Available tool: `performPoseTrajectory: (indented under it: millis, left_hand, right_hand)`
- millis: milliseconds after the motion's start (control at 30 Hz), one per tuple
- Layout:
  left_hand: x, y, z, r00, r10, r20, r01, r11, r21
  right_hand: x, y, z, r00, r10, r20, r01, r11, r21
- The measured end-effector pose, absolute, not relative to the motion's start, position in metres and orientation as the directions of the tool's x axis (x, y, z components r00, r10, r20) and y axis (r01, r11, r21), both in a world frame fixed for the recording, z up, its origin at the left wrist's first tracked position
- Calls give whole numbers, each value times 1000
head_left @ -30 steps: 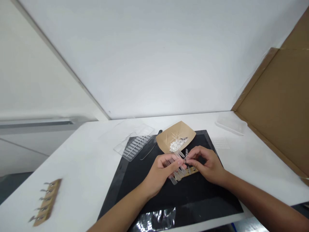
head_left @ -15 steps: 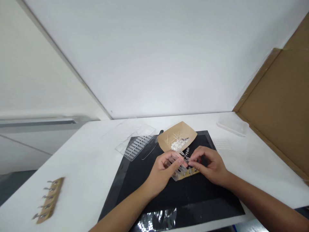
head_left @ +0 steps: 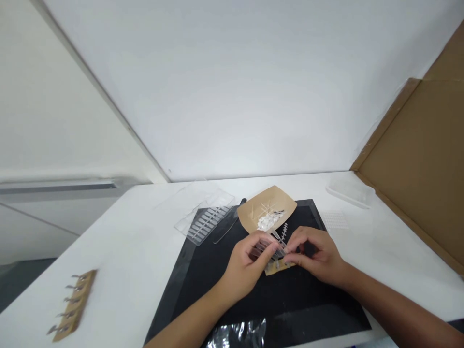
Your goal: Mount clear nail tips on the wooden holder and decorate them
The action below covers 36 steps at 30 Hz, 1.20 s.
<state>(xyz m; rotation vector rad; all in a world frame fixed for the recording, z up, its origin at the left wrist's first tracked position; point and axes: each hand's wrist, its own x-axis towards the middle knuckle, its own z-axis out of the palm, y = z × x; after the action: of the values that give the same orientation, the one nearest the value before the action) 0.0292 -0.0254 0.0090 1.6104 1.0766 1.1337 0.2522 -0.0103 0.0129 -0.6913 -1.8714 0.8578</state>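
Observation:
My left hand (head_left: 252,256) is closed around a clear plastic piece (head_left: 270,247) with several long ridges or compartments. At its right end, the thumb and fingertips of my right hand (head_left: 315,253) pinch together; any small part between them is hidden. Just under both hands sits a tan strip (head_left: 278,267) with small clips along it, partly covered by my fingers. Behind them, a brown paper tray (head_left: 250,212) holds white bits and thin sticks. Beside that tray lies a small comb-like strip (head_left: 284,231).
A black mat (head_left: 217,290) lies on the white table (head_left: 123,270). Left of the paper tray are a clear sheet of nail-shaped tips (head_left: 206,224) and a dark-handled thin tool (head_left: 226,227). A second clip strip (head_left: 76,307) stands far left. A clear lid (head_left: 350,191) and cardboard (head_left: 416,159) are right.
The clear plastic piece has turned a little in my left hand, and less of it shows. My right fingers stay at its end. The whole view has shifted slightly.

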Motion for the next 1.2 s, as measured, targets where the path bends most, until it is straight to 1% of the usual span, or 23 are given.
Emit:
performPoseTrajectory:
  millis: [133,267,600,900,1100,1200]
  left_hand:
    - [28,-25,7,232,950,208,159,-248,956]
    - [30,-26,10,232,951,206,156,-245,957]
    - [30,-27,15,205,949,240,164,-275,947]
    - [30,-27,14,282,906,317,219,-382,898]
    - [30,-30,15,316,888,335,189,-405,895]
    - [30,-30,14,300,902,311,177,-373,911]
  right_hand:
    - [255,-10,16,-460,709,534,99,639,-763]
    - [257,-9,19,-490,692,530,125,658,-743]
    - [255,-8,12,-429,693,580,174,694,-699]
    - [253,-8,17,-424,632,649,139,753,-643]
    - [254,-10,17,-377,684,624,199,718,-667]
    - [257,-9,17,-378,701,605,228,704,-673]
